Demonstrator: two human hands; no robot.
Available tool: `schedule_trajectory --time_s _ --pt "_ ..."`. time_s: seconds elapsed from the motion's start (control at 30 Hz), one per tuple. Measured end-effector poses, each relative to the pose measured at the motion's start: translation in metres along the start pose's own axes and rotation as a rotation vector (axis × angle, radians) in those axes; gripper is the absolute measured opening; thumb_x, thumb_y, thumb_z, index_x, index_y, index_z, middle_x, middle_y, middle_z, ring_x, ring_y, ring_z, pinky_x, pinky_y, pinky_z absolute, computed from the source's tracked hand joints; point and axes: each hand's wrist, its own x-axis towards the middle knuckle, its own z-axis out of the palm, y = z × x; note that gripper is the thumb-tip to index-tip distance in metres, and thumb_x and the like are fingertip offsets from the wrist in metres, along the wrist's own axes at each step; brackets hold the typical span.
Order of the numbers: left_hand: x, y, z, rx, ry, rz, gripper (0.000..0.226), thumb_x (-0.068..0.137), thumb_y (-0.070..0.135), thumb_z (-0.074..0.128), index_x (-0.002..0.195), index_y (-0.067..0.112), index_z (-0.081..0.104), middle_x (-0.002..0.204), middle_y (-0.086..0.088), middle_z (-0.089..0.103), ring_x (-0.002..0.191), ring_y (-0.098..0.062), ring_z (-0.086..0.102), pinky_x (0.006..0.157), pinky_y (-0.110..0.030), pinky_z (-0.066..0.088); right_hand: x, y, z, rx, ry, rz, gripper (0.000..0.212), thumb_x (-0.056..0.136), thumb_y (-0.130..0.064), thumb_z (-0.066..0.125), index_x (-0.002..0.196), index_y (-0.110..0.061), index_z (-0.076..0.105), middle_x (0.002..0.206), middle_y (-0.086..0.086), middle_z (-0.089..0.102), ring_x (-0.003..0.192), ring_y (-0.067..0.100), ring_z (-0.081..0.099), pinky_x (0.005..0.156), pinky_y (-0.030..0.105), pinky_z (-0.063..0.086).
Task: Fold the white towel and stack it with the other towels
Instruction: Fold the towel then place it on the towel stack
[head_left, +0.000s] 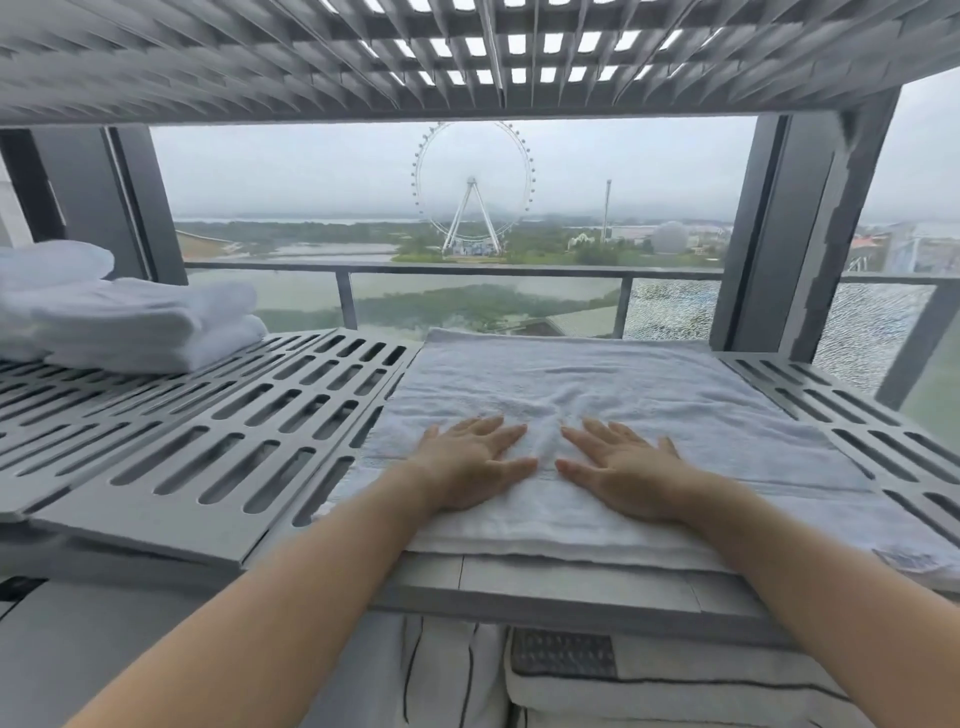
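Our left hand (470, 467) and right hand (626, 470) lie open, palms down and fingers spread, pressed flat on the white towel (649, 410), close together near its front edge. We grip nothing. The towel lies spread over the right part of the grey slotted shelf (249, 431). Further back on the left, well apart from it, sits the stack of folded towels (135, 322). Beyond the railing (519, 271) stands a Ferris wheel (474, 182).
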Motion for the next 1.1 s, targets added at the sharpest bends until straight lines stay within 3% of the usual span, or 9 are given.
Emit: schedule_trajectory --time_s 0.13,0.2,0.27,0.33,0.47,0.6,0.83,0.97,1.1 --pt "0.009 0.002 -0.006 -0.094 0.14 0.008 0.054 0.088 0.058 0.042 0.137 0.037 0.039 0.152 0.007 0.028 0.139 -0.016 0.025 0.115 -0.043 0.017 0.015 0.002 -0.003 0.079 0.124 -0.029 0.059 0.088 -0.062 0.033 0.142 -0.039 0.025 0.156 -0.01 0.013 0.143 0.011 0.008 0.112 0.052 0.002" --pt "0.002 0.006 -0.008 -0.134 0.285 0.124 0.037 0.089 0.045 0.051 0.122 0.029 0.057 0.137 0.005 0.048 0.125 -0.015 0.045 0.107 -0.037 0.034 0.01 0.001 -0.006 0.207 0.314 -0.125 0.048 0.09 -0.047 0.048 0.133 -0.027 0.045 0.148 -0.004 0.036 0.137 0.013 0.029 0.113 0.039 0.02" --pt "-0.013 0.009 -0.008 -0.2 0.368 0.248 0.023 0.088 0.039 0.056 0.104 0.026 0.066 0.116 0.007 0.062 0.104 -0.01 0.058 0.094 -0.035 0.045 -0.006 -0.001 -0.008 0.3 0.459 -0.284 0.032 0.087 -0.035 0.06 0.116 -0.021 0.06 0.127 -0.004 0.055 0.119 0.011 0.049 0.101 0.024 0.035" --pt "-0.033 0.008 -0.007 -0.275 0.32 0.324 0.02 0.085 0.044 0.06 0.095 0.028 0.068 0.103 0.01 0.065 0.094 -0.005 0.06 0.088 -0.031 0.048 -0.029 -0.001 -0.009 0.31 0.425 -0.411 0.024 0.082 -0.039 0.065 0.102 -0.026 0.065 0.112 -0.011 0.061 0.105 0.003 0.055 0.091 0.018 0.042" --pt "-0.067 -0.002 -0.004 -0.293 0.271 0.384 0.034 0.073 0.057 0.066 0.098 0.034 0.067 0.106 0.02 0.061 0.099 0.006 0.055 0.091 -0.012 0.04 -0.067 0.002 -0.004 0.271 0.297 -0.51 0.035 0.072 -0.058 0.066 0.095 -0.032 0.068 0.11 -0.022 0.058 0.103 -0.009 0.053 0.09 0.003 0.034" --pt "-0.086 -0.008 -0.003 -0.244 0.377 0.369 0.03 0.073 0.048 0.071 0.095 0.028 0.072 0.102 0.019 0.065 0.093 0.008 0.057 0.087 -0.005 0.038 -0.084 0.006 -0.003 0.315 0.387 -0.426 0.031 0.069 -0.053 0.071 0.091 -0.031 0.071 0.104 -0.024 0.062 0.098 -0.01 0.056 0.087 0.003 0.037" --pt "-0.094 0.001 0.0 -0.216 0.478 0.318 0.021 0.084 0.034 0.065 0.097 0.02 0.074 0.104 0.007 0.071 0.095 -0.005 0.064 0.088 -0.025 0.05 -0.087 0.003 0.004 0.297 0.511 -0.312 0.014 0.072 -0.022 0.074 0.086 -0.022 0.075 0.094 -0.016 0.069 0.086 -0.006 0.062 0.078 0.005 0.042" --pt "-0.099 0.006 0.001 -0.165 0.602 0.304 0.019 0.085 0.015 0.061 0.099 0.017 0.073 0.1 0.002 0.073 0.089 -0.017 0.068 0.079 -0.033 0.054 -0.086 0.005 0.005 0.3 0.573 -0.274 0.013 0.072 -0.011 0.07 0.08 -0.02 0.075 0.087 -0.015 0.07 0.08 0.002 0.065 0.076 0.021 0.053" --pt "-0.106 0.007 0.002 -0.134 0.719 0.34 0.017 0.083 0.01 0.063 0.095 0.017 0.073 0.092 0.002 0.073 0.081 -0.019 0.069 0.071 -0.034 0.056 -0.09 0.004 0.002 0.282 0.687 -0.285 0.01 0.066 -0.015 0.073 0.069 -0.025 0.069 0.076 -0.011 0.069 0.066 0.006 0.064 0.063 0.03 0.056"
